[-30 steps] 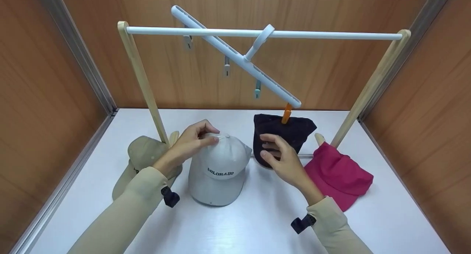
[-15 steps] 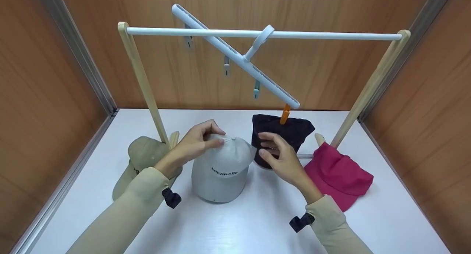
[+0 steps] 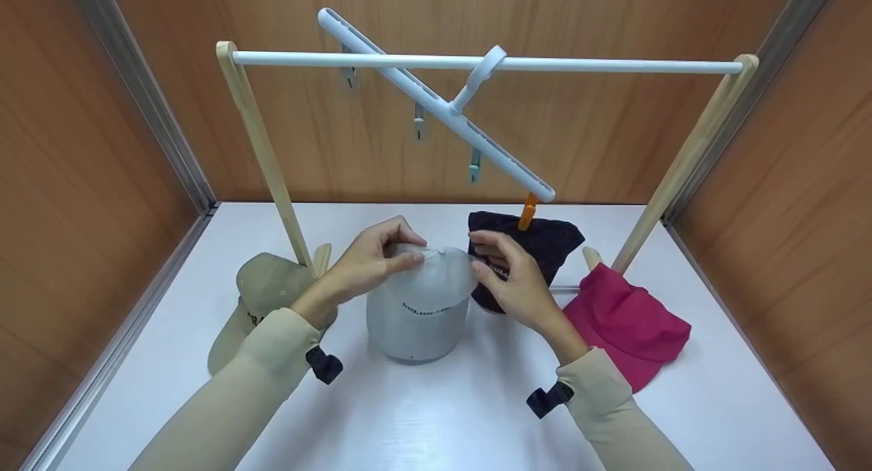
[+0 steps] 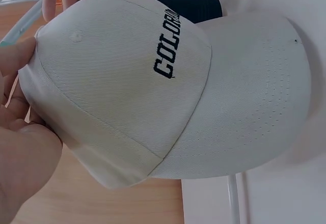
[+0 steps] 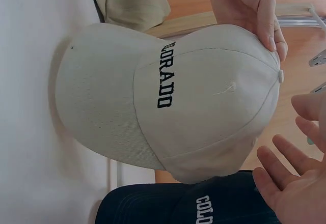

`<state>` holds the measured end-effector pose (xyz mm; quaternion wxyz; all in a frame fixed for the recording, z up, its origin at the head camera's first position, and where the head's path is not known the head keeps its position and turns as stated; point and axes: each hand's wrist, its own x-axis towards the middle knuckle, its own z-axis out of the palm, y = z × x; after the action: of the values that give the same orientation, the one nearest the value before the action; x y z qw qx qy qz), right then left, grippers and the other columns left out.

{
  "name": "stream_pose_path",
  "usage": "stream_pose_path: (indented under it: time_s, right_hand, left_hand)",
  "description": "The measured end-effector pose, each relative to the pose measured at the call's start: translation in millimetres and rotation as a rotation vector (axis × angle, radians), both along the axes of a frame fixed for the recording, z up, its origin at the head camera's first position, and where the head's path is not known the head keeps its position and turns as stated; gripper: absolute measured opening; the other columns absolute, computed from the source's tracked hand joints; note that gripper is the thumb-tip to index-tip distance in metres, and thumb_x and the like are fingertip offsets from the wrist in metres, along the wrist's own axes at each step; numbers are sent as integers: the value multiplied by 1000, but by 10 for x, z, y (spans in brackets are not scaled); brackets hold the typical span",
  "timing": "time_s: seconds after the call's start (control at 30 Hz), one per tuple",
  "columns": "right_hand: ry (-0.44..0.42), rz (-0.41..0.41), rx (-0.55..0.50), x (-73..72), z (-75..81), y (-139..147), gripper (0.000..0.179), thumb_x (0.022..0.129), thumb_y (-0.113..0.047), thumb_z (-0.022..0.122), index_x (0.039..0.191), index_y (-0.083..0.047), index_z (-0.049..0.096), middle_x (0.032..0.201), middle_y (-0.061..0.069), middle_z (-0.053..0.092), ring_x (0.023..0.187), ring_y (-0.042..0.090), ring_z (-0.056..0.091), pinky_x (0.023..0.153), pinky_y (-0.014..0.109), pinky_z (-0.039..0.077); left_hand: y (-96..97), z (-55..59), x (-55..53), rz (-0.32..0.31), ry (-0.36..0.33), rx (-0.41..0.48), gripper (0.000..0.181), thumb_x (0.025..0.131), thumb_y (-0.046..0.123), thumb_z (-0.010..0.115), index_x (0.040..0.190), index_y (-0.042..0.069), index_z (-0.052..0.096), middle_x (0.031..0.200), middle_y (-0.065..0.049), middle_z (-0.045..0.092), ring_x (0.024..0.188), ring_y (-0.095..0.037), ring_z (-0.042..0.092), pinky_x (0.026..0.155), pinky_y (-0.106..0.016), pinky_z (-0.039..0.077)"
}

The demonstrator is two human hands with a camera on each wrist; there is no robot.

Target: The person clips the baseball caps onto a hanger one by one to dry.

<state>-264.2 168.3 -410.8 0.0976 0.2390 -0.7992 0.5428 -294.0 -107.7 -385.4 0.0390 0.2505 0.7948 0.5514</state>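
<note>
My left hand (image 3: 371, 260) pinches the crown of a light grey baseball cap (image 3: 420, 321) between thumb and fingers. The cap hangs with its brim down and COLORADO lettering facing me; its brim (image 4: 260, 96) shows in full in the left wrist view. My right hand (image 3: 521, 283) is at the cap's right side, thumb and fingers loosely bent. In the right wrist view, the right hand's fingers (image 5: 275, 165) are spread beside the crown with nothing between them. Behind that hand, a dark cap (image 3: 552, 242) hangs by an orange clip (image 3: 527, 212).
A pale blue hanger (image 3: 436, 103) hooks slantwise over the white rod (image 3: 599, 65) of a wooden-legged rack. Grey clips (image 3: 419, 122) and a teal clip (image 3: 474, 165) hang under it. An olive cap (image 3: 272, 283) lies left, a crimson cap (image 3: 627, 321) right.
My left hand has moved slightly right and up with the light grey cap, whose front has tipped to a steeper angle. My right hand has moved up and slightly left toward it.
</note>
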Motion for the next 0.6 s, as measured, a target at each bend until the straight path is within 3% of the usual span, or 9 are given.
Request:
stream_pose_path:
  time_s: [0.43, 0.6]
  right_hand:
    - [29, 15, 5, -25, 11, -51, 34, 107, -11, 65, 140, -6, 63, 139, 7, 68, 130, 27, 64, 114, 49, 49]
    - [35, 0, 29, -24, 27, -44, 27, 107, -12, 65, 133, -8, 68, 128, 3, 72, 120, 20, 68, 108, 42, 53]
  left_hand:
    - [54, 60, 54, -46, 47, 23, 17, 100, 14, 76, 115, 10, 70, 114, -5, 68, 104, -23, 63, 96, -35, 55]
    - [70, 60, 65, -42, 50, 31, 18, 99, 13, 77, 116, 10, 70, 115, -5, 68, 104, -23, 63, 96, -34, 55]
